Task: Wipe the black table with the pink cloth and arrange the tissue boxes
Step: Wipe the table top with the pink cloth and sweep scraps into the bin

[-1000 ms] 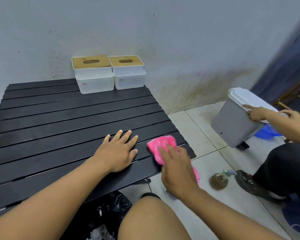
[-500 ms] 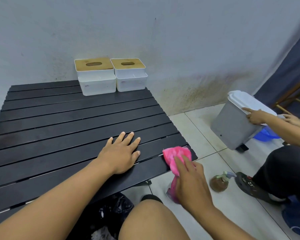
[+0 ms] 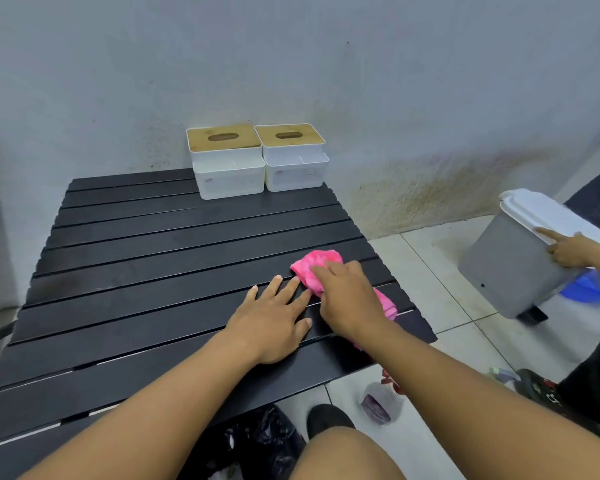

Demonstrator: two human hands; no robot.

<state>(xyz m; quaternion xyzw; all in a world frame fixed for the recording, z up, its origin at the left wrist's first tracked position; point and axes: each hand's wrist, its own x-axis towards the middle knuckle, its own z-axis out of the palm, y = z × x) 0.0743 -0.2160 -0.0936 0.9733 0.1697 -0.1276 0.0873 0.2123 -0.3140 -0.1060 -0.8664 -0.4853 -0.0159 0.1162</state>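
Against a stained wall (image 3: 291, 64), pressing the pink cloth (image 3: 314, 265) onto the black tabletop (image 3: 153, 254) near its right edge under a flat, open right hand (image 3: 347, 299), bracing with the open left hand (image 3: 274, 320) beside it, possibly risking the cloth's trailing tail slipping over the edge or snagging between slats.

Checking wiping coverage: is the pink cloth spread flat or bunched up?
Bunched up. The pink cloth shows crumpled folds under the right hand, with a tail trailing toward the black table edge.
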